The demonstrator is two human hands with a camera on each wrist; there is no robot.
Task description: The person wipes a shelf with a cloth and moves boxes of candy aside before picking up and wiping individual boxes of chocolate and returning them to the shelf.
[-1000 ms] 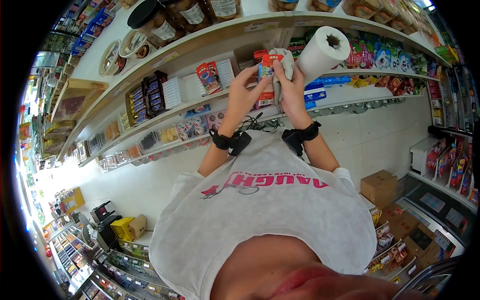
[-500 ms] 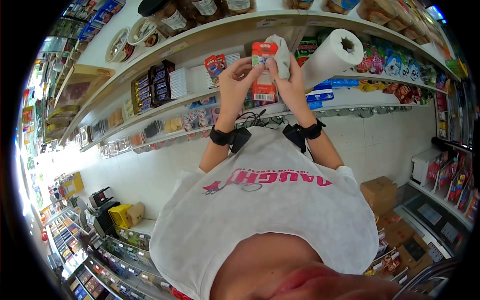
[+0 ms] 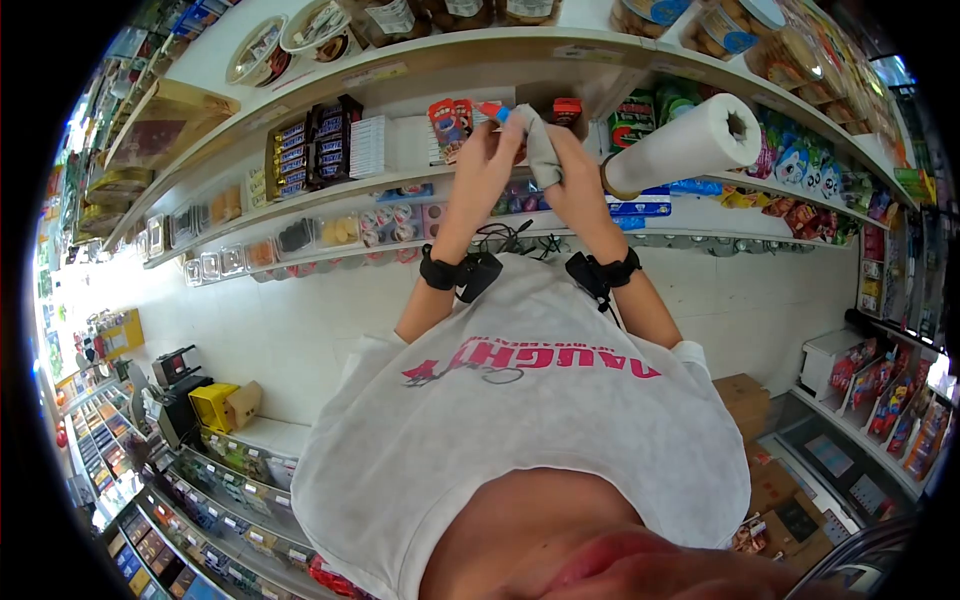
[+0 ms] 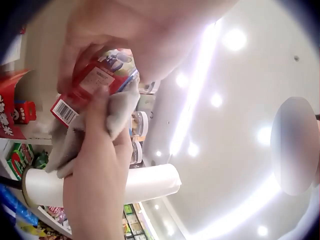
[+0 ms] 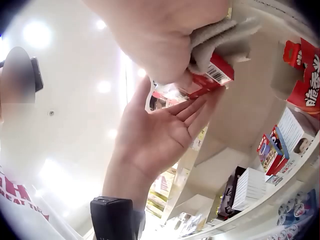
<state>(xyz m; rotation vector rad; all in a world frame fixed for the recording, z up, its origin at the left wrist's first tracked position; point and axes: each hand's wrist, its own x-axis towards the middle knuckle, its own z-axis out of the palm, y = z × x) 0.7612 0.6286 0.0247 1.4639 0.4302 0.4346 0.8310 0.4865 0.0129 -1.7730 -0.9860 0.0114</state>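
A small red box (image 4: 95, 82) with a barcode on one end is held up between both hands, above the shelf. My left hand (image 3: 487, 165) holds it, the thumb on one side and the long fingers along the other (image 5: 155, 135). In my right hand (image 3: 578, 190) is a folded grey cloth (image 3: 540, 147), bunched against the box. The right thumb lies over the box's labelled face in the left wrist view. From the head, most of the box (image 3: 494, 111) is hidden behind the left hand and the cloth.
A white plastic-bag roll (image 3: 690, 145) stands just right of the hands. Red picture packs (image 3: 450, 125) and dark chocolate-bar boxes (image 3: 325, 145) are on the shelf to the left. Jars (image 3: 740, 30) line the upper shelf edge (image 3: 480, 48).
The box has turned from its front facing the head camera to an edge-on tilt by the left hand. The cloth now lies against it, and the head view has shifted slightly.
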